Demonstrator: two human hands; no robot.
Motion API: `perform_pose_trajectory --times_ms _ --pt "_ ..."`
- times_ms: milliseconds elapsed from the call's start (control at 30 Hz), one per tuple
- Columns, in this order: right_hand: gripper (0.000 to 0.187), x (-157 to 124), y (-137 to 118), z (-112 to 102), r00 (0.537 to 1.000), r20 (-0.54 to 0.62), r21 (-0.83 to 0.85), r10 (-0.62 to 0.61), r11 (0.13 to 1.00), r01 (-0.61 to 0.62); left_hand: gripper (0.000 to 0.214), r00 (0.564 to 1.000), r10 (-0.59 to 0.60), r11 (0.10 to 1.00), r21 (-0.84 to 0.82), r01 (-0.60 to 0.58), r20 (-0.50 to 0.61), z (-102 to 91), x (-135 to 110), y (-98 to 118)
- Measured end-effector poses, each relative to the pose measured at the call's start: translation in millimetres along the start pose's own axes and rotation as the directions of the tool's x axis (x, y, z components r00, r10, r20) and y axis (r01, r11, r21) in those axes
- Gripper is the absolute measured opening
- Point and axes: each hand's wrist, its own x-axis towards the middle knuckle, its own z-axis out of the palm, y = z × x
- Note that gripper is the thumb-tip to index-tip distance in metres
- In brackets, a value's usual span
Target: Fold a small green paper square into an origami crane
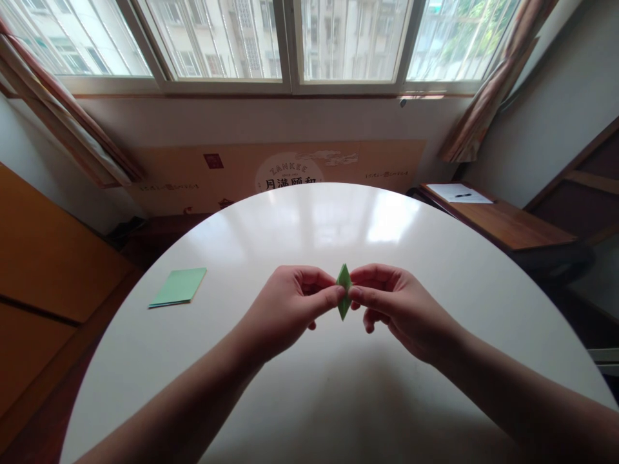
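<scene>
Below frame centre, folded green paper (343, 278) is pinched by left hand (287, 309) and right hand (403, 306), its points projecting above and below the grip. "ZANKEE" and "月满颐和" are read on upper-middle tan panel (387, 158).

Here they are, two bare hands, left hand (285, 312) and right hand (411, 312), with slim fingers (374, 273) and smooth, rounded thumbs (323, 300)! Trace them back: bare, narrow wrists (254, 341), and now the forearms, left forearm (193, 393) and right forearm (507, 374), bare and slender, each broadening toward the view's lower edge, where anything worn higher up is out of sight!
</scene>
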Motion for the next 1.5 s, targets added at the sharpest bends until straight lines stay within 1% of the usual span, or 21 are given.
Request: perform_pose_trajectory --times_ms 100,233,367,533,667,767,833,1000,1167,1233,1400,1500 --pt "0.021 0.0 -1.6 1.0 1.0 0.014 0.0 0.017 1.0 -0.017 0.016 0.999 -0.006 0.999 -0.038 0.005 -0.036 1.0 -0.4 0.9" --pt "0.02 -0.6 -0.5 1.3 1.0 0.025 -0.043 0.013 0.999 -0.012 0.013 0.998 -0.001 1.0 -0.02 0.0 -0.062 2.9 -2.1 1.5" --pt "0.017 -2.5 0.9 0.6 1.0 0.021 -0.103 -0.007 0.995 0.009 0.014 0.998 0.029 0.999 0.029 -0.028 -0.062 4.1 -2.7 0.1" --pt "0.018 -3.6 0.7 1.5 0.999 -0.001 -0.122 -0.033 0.992 0.032 0.018 0.998 0.059 0.997 0.06 -0.057 -0.028 4.4 -2.1 -1.8" --pt "0.019 -3.6 1.5 3.0 0.998 -0.001 -0.146 -0.057 0.988 0.056 0.014 0.996 0.081 0.995 0.067 -0.078 -0.04 6.6 -2.4 -2.1" --pt "0.02 -3.2 1.4 3.3 0.999 -0.002 -0.156 -0.053 0.986 0.052 0.013 0.993 0.098 0.994 0.063 -0.094 -0.061 7.7 -2.2 -1.6" --pt "0.021 -2.8 1.0 3.0 0.999 0.001 -0.151 -0.049 0.987 0.049 0.014 0.994 0.076 0.997 0.034 -0.074 -0.075 7.6 -1.7 -1.5" --pt "0.022 -3.2 0.2 3.4 0.999 0.011 -0.128 -0.033 0.991 0.034 0.015 0.996 -0.039 0.996 -0.089 0.032 -0.084 5.3 0.2 -2.3" --pt "0.02 -5.0 -0.6 4.8 0.999 0.019 -0.145 -0.044 0.988 0.046 0.016 0.992 -0.081 0.983 -0.17 0.064 -0.096 4.8 1.6 -1.4" --pt "0.02 -5.0 -0.7 5.1 0.998 0.026 -0.163 -0.059 0.985 0.062 0.015 0.993 -0.07 0.986 -0.16 0.054 -0.098 5.5 1.0 -0.7" --pt "0.022 -4.3 -0.8 5.5 0.997 0.011 -0.183 -0.072 0.98 0.073 0.015 0.996 0.008 0.997 -0.081 -0.016 -0.089 6.5 -2.7 0.1" --pt "0.025 -5.0 -0.8 5.4 0.997 0.013 -0.225 -0.074 0.971 0.075 0.016 0.995 0.057 0.996 -0.063 -0.062 -0.076 5.9 -3.9 0.0"
